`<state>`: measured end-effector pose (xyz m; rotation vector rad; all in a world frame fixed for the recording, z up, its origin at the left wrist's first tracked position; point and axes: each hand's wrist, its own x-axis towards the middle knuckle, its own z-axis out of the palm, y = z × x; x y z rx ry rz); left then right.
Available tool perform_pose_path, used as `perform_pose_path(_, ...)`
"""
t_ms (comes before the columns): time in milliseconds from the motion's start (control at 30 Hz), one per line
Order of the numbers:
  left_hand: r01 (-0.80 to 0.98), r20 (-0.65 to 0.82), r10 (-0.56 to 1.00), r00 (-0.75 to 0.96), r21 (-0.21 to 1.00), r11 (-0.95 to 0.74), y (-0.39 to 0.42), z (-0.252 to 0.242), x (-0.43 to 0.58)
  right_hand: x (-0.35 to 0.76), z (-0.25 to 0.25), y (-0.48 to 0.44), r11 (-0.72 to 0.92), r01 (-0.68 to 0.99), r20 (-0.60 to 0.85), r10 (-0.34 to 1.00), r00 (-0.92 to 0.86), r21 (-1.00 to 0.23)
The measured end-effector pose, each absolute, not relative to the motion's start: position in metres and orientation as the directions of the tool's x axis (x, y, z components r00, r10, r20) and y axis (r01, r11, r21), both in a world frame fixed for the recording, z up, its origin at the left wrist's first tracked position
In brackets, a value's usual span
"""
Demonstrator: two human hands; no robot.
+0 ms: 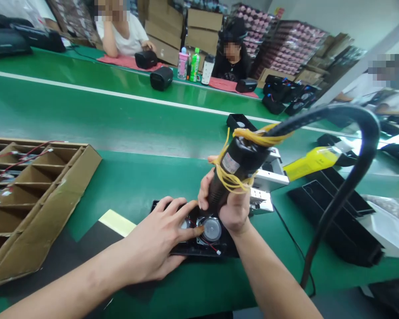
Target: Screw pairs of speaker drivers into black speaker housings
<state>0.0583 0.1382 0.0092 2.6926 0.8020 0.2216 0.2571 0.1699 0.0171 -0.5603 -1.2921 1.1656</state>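
My right hand is wrapped around a black electric screwdriver, held steeply with its lower end over a black plastic speaker housing. Yellow rubber bands circle the tool, and a thick black hose or cable arches from its top to the right. A round grey speaker driver sits in the housing, with a short red wire and white plug beside it. My left hand grips the housing's left part, fingers over it and thumb at the near edge. One fingertip touches the driver's rim. The screwdriver's bit is hidden.
A cardboard divider box with wired parts stands left. Behind my right hand are a white metal-and-socket unit and a yellow bottle. Black housings lie right. Across the green bench, people sit near speakers and drink bottles.
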Motion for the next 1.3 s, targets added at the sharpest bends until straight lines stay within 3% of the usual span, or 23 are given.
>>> perform_pose_path(167, 0.503, 0.101, 0.557, 0.824, 0.324, -0.802, 0.137, 0.0, 0.057, 0.291, 0.074, 0.154, 0.509, -0.278, 0.506, 0.858, 0.088, -0.815)
perform_pose_path(267, 0.509, 0.147, 0.571, 0.808, 0.314, -0.801, 0.132, -0.004, 0.063, 0.32, 0.102, 0.152, 0.671, -0.117, 0.611, 0.724, 0.32, -0.733)
perform_pose_path(367, 0.519, 0.18, 0.587, 0.789, 0.315, -0.794, 0.124, -0.004, 0.073, 0.342, 0.103, 0.157, 0.727, 0.021, 0.666, 0.616, 0.42, -0.686)
perform_pose_path(533, 0.507, 0.257, 0.58, 0.773, 0.3, -0.808, 0.127, -0.001, 0.077, 0.351, 0.083, 0.162, 0.719, 0.019, 0.662, 0.628, 0.408, -0.694)
perform_pose_path(700, 0.559, 0.324, 0.586, 0.743, 0.18, -0.809, 0.14, -0.006, 0.067, 0.351, 0.075, 0.158, 0.717, 0.011, 0.66, 0.636, 0.4, -0.697)
perform_pose_path(867, 0.58, 0.381, 0.597, 0.706, 0.173, -0.796, 0.136, -0.011, 0.064, 0.354, 0.066, 0.152, 0.682, 0.012, 0.63, 0.669, 0.393, -0.732)
perform_pose_path(1300, 0.575, 0.313, 0.557, 0.77, 0.041, -0.817, 0.126, -0.015, 0.048, 0.356, 0.075, 0.153, 0.718, -0.062, 0.656, 0.665, 0.357, -0.693)
